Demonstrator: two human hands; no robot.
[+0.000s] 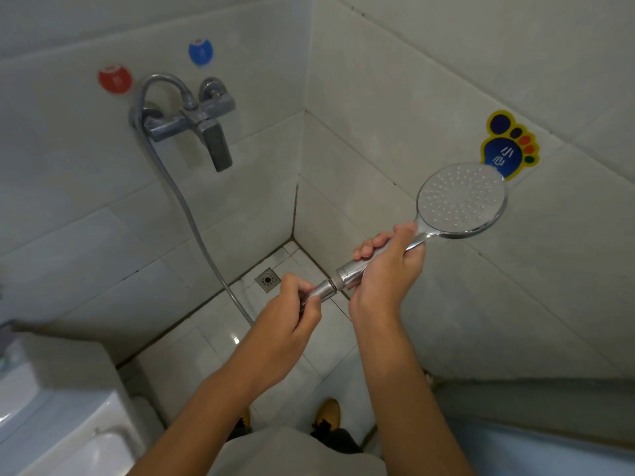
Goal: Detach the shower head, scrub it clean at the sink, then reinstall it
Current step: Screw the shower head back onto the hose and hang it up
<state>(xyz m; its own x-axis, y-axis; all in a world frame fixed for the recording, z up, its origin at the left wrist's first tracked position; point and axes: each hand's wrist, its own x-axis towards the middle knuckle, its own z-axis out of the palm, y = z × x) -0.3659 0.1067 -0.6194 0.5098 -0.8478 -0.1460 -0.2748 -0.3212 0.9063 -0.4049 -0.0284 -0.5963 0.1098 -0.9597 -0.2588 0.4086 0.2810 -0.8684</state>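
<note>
We are holding the shower head [462, 199] out over the tiled floor [220, 352], spray face up. Our right hand [388, 269] is keeping a clenched grip round its handle; our left hand [292, 321] is pinching the hose nut [321, 290] at the threaded joint. The hose [192, 221] is trailing from the wall tap [202, 123].

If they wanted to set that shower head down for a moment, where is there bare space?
The floor tiles between the floor drain and the toilet lie bare, apart from the hose trailing across. Near the person's feet it is crowded. Both hands are busy: the right hand grips the shower head, the left hand the hose nut.
</note>
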